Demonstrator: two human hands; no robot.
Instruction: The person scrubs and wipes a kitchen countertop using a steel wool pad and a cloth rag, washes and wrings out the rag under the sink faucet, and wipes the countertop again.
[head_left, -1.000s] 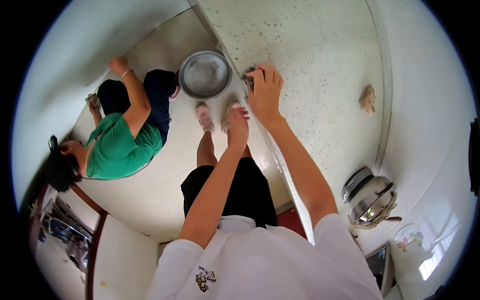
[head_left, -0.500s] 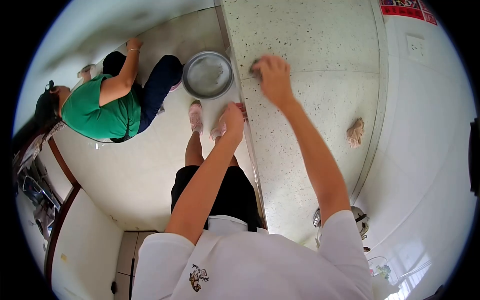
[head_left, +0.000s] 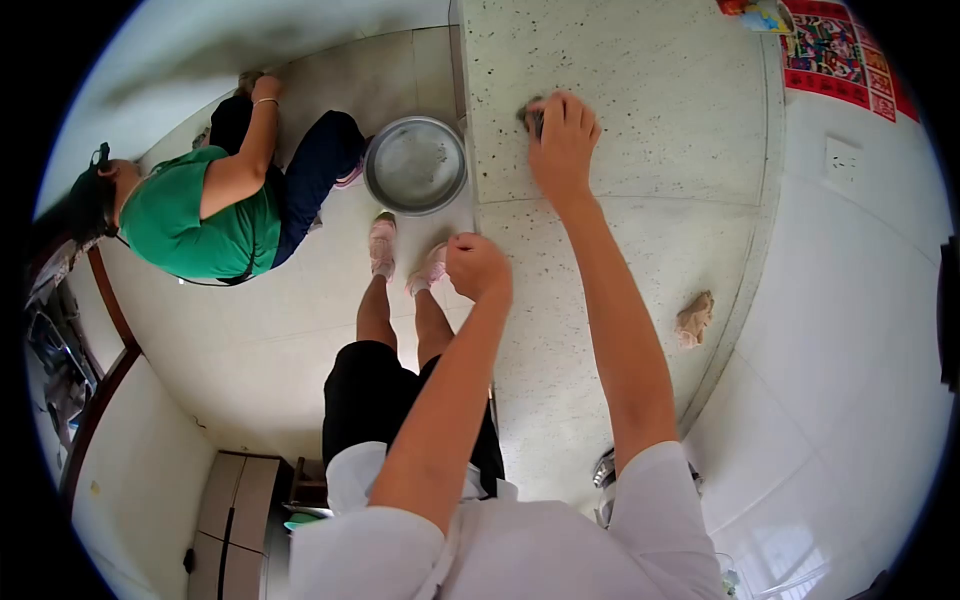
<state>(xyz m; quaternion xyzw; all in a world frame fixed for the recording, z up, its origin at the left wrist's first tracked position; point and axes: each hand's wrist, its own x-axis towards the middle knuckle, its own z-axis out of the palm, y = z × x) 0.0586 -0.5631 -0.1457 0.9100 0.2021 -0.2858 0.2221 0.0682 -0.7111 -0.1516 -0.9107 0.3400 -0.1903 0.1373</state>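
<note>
Right hand [head_left: 566, 145]: grip curled round dark scrubber [head_left: 531, 116], at far part of speckled bench [head_left: 620, 260]; left hand [head_left: 480, 268]: grip fisted, contents can't tell; crumpled cloth [head_left: 694, 320] right on bench; metal basin [head_left: 415, 165] far left, floor [head_left: 270, 350]

No text, label, brand, number or sign can be read. A red poster [head_left: 828, 50] on the white wall [head_left: 850, 280], at the upper right, bears a multicoloured picture and small marks in boxes down one side — too small and blurred to make out as letters, characters or figures. Beside it, at the top edge, a colourful sheet [head_left: 762, 15] in yellow, blue and red is partly cut off — any print on it is illegible too. The socket [head_left: 843, 160] lower on the same wall shows dark slots on a pale plate, with no legible marking.
</note>
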